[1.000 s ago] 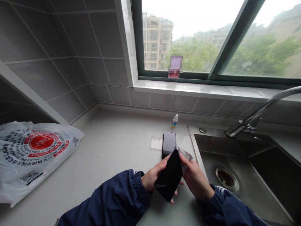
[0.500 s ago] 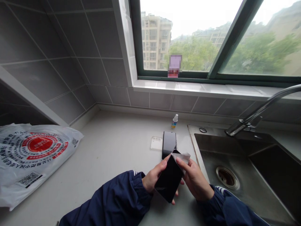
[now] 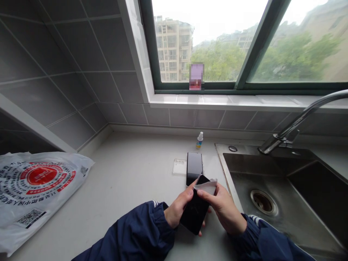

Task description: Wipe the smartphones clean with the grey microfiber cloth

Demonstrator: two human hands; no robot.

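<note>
My left hand (image 3: pixel 179 206) is wrapped round a black smartphone (image 3: pixel 194 214), thumb along its edge and fingertips showing at the far side. A small light-grey cloth (image 3: pixel 208 186) with a zigzag edge is pinched in my right hand (image 3: pixel 224 204), whose thumb presses it onto the phone's screen near the upper end. Just beyond lies a second smartphone (image 3: pixel 194 165), screen up on the counter, its lower end hidden by the held phone and my hands. To its left is a clear phone case (image 3: pixel 179 166). A small white-capped spray bottle (image 3: pixel 199 140) stands upright behind them.
On the right, a steel sink (image 3: pixel 241 185) with a chrome faucet (image 3: pixel 280 137) borders the light counter (image 3: pixel 130 181). A white plastic bag (image 3: pixel 65 199) with red and black print lies at the left. Behind are a tiled wall and window.
My right thumb and the cloth have shifted left and slightly down across the phone's screen. The cloth now folds over the upper part. The whole view has shifted slightly.
</note>
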